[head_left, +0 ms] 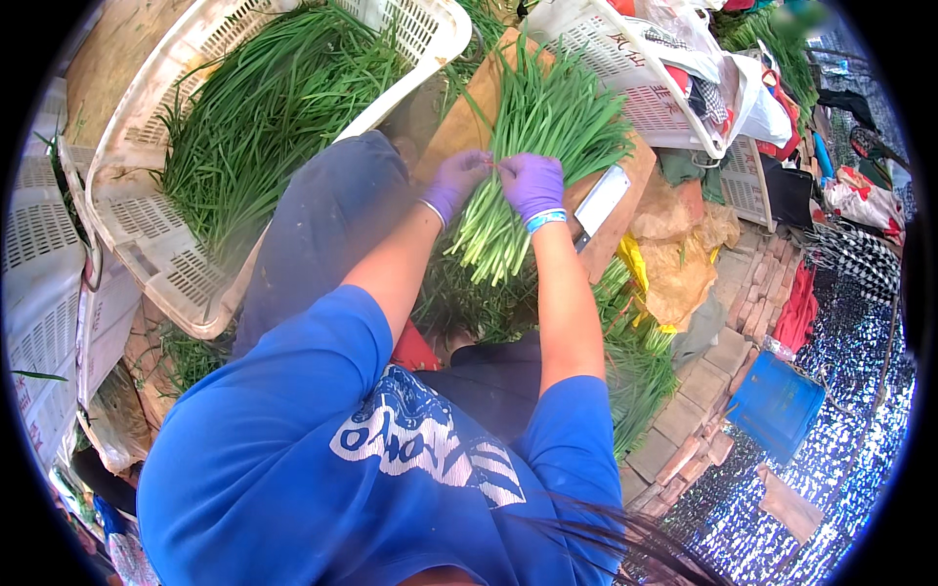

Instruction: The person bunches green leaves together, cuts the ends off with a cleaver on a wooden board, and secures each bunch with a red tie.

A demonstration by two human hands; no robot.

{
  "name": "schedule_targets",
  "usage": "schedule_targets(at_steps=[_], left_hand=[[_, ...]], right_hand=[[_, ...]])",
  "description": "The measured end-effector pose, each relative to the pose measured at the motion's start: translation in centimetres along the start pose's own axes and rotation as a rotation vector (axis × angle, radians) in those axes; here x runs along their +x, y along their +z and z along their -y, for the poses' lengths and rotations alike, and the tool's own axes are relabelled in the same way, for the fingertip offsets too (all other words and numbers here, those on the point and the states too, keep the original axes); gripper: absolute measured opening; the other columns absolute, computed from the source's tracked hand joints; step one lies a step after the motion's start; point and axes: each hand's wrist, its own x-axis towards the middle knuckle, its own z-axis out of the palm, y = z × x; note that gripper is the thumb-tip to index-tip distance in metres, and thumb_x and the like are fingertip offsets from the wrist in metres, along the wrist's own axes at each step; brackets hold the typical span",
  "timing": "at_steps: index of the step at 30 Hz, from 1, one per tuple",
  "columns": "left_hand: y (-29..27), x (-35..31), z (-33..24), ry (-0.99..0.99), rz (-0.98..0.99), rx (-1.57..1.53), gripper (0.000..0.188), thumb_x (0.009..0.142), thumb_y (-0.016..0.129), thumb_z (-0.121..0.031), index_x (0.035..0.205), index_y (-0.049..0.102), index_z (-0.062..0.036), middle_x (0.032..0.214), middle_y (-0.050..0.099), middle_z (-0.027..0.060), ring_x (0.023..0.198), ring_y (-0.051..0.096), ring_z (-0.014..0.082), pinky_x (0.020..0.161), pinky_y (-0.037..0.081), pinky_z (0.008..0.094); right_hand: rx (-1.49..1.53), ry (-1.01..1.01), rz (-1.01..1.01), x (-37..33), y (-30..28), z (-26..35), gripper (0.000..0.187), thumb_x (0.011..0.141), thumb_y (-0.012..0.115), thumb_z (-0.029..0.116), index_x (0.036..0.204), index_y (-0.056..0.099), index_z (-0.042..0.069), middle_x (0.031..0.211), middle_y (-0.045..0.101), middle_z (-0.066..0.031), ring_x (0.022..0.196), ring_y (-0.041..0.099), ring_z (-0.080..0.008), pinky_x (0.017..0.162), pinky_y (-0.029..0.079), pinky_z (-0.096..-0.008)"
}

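A thick bundle of garlic chives (562, 107) lies across a wooden board (640, 181), green tips away from me and pale cut ends toward me. Both my hands wear purple gloves. My left hand (459, 183) is closed at the bundle's left side, fingertips pinched. My right hand (532, 184) is closed on top of the stalks. Between them shows a bit of a thin reddish tie (492, 164); the hands hide most of it. Right of the bundle, a cleaver (603, 200) rests flat on the board.
A large white plastic crate (122, 220) of loose chives (283, 107) stands at the left. Another white crate (596, 44) holds bags at the far right. Crumpled brown paper (674, 259), more chives (640, 386) and a blue bucket (777, 405) lie to the right.
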Motion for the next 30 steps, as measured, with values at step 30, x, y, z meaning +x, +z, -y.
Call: schedule_targets(at_steps=[30], left_hand=[[0.3, -0.1, 0.3, -0.059, -0.011, -0.129, 0.019, 0.073, 0.054, 0.006, 0.091, 0.055, -0.0007, 0.096, 0.057, 0.0067, 0.086, 0.052, 0.0122, 0.084, 0.040, 0.0247]], right_hand=[[-0.198, -0.167, -0.313, -1.7, 0.9, 2.1, 0.011, 0.070, 0.052, 0.016, 0.064, 0.059, 0.010, 0.064, 0.058, -0.0067, 0.067, 0.055, -0.0244, 0.074, 0.037, -0.0376]])
